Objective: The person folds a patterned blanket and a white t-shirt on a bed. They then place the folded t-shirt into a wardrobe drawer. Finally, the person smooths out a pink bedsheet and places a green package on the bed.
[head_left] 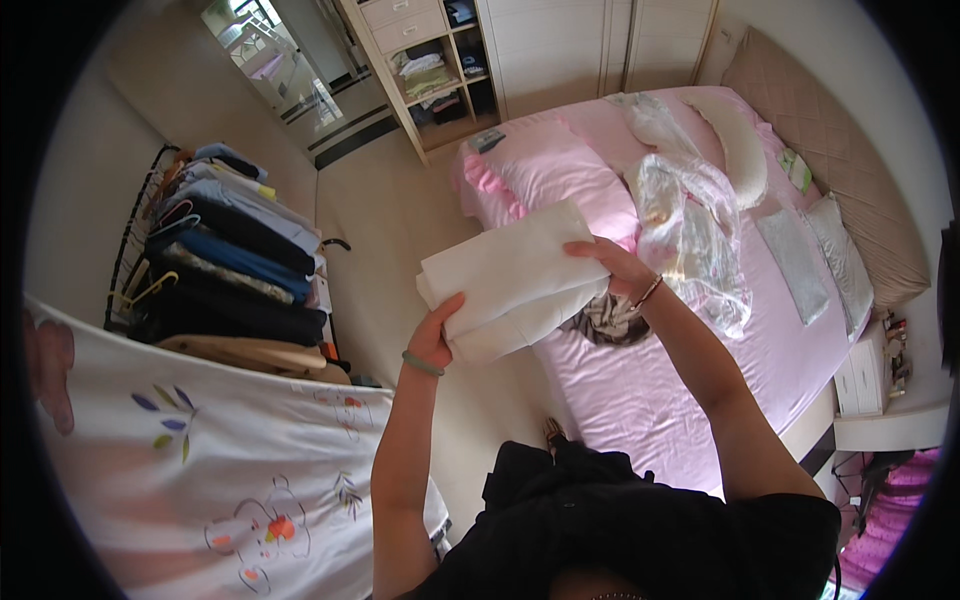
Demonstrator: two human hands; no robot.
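Between my two hands, a folded white piece of stiff-looking fabric (520,270) is held up in front of my body, its layers stacked with one looser fold on the near side. My left hand (433,335) grips its left edge, thumb on top and the other fingers underneath. At the right end, my right hand (615,265) pinches it the same way, fingers partly hidden below. The fabric hangs above the floor and overlaps the near left edge of the bed from this view. Beneath its right end lies a bunched dark brown cloth (612,325) on the bed.
A pink-covered bed (660,400) fills the right, bearing a pink pillow (560,165) and a crumpled pale quilt (680,215). Left stands a garment rack (130,240) of hung clothes, with a printed white cloth (330,500) nearer. What looks like another hand (52,360) shows at the left rim.
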